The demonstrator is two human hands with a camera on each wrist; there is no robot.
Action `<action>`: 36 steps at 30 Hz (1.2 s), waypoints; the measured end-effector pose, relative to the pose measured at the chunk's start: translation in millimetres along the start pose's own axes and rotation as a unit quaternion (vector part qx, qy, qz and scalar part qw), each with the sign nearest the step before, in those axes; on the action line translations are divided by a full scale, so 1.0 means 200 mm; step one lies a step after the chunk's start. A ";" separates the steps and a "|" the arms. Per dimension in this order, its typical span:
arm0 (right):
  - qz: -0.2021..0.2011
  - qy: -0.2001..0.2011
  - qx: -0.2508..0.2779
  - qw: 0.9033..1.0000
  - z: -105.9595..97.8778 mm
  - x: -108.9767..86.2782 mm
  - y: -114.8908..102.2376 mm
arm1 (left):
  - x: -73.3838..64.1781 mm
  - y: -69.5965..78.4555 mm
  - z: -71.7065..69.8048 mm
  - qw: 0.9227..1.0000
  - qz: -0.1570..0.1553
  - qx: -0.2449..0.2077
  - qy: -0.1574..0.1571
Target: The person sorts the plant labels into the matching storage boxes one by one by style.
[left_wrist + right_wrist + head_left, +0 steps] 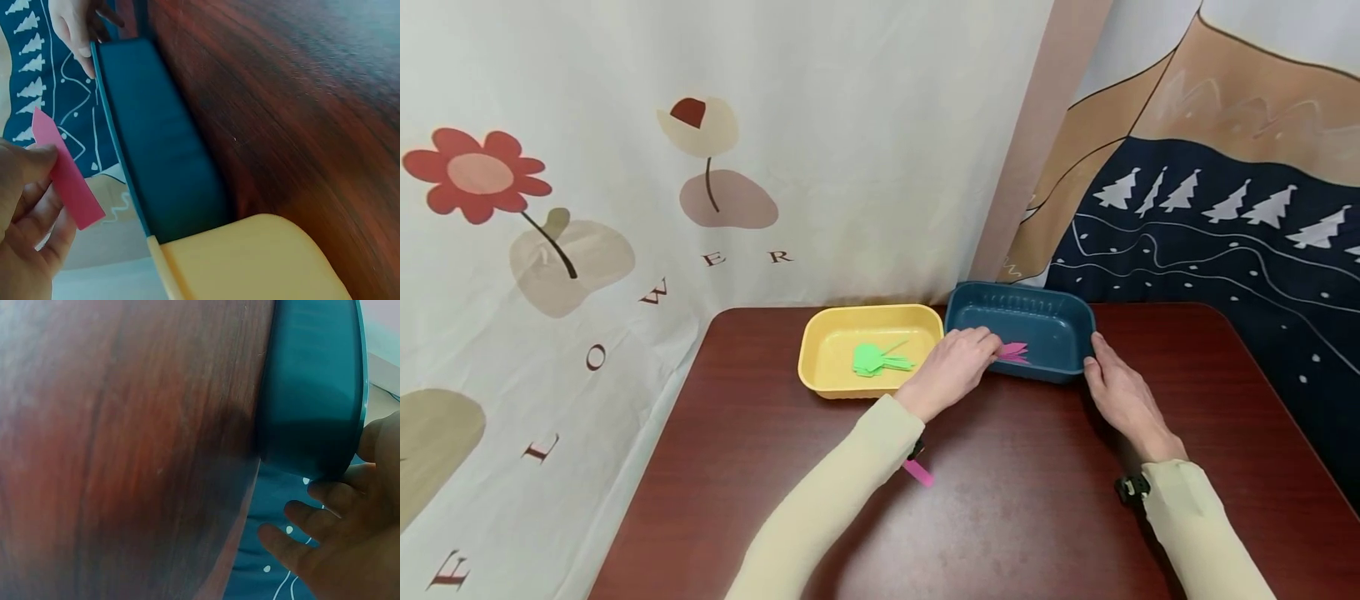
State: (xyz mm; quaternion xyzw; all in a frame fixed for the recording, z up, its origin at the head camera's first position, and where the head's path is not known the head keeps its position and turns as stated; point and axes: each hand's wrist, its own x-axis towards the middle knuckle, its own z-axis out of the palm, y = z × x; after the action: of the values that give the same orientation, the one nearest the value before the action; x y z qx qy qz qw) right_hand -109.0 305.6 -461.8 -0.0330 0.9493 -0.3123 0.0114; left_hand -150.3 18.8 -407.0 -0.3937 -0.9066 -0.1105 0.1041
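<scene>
My left hand [953, 367] is over the near left part of a dark blue plastic bin [1063, 371]. Between thumb and fingers it pinches a flat pink strip [70, 178], pointed at one end and square at the other. Several similar pink strips [1015, 353] lie inside the blue bin, partly hidden by that hand. At the bin's near right corner, my right hand [1123, 396] holds the edge, thumb and forefinger on it; the other fingers [284, 547] spread loosely below in the right wrist view.
Left of the blue bin stands a yellow bin [820, 385] with a pile of bright green pieces [872, 360]. Another pink strip [919, 472] lies on the brown table [1000, 517], partly under the left forearm. Printed curtains [880, 167] hang behind the table.
</scene>
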 end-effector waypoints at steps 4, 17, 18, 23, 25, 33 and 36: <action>-0.003 0.003 0.000 1.000 0.00 0.00 0.00 | 0.05 0.00 0.02 0.999 -0.027 -0.007 -0.020; -0.004 0.003 0.001 1.000 0.01 0.00 0.01 | 0.21 -0.06 0.14 0.995 -0.041 0.016 -0.088; -0.004 0.004 0.000 1.000 0.01 0.00 0.01 | 0.22 -0.06 0.14 0.995 -0.044 0.015 -0.092; -0.003 0.001 0.000 1.000 0.01 0.00 0.01 | 0.21 -0.05 0.14 0.994 -0.054 0.017 -0.089; -0.003 -0.001 0.000 1.000 0.01 0.00 0.00 | 0.19 -0.05 0.14 0.996 -0.049 0.025 -0.076; -0.003 -0.004 0.000 1.000 0.01 0.00 0.00 | 0.04 -0.03 0.11 0.998 0.010 0.058 -0.019; -0.005 0.001 -0.001 1.000 0.00 0.00 0.00 | -0.02 -0.01 0.09 0.998 0.027 0.059 -0.017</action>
State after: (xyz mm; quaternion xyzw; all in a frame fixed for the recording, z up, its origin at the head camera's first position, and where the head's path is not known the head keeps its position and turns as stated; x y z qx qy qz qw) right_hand -108.3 305.5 -462.3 -0.0370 0.9495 -0.3114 0.0090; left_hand -150.1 19.7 -426.4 -0.4130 -0.9023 -0.0470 0.1147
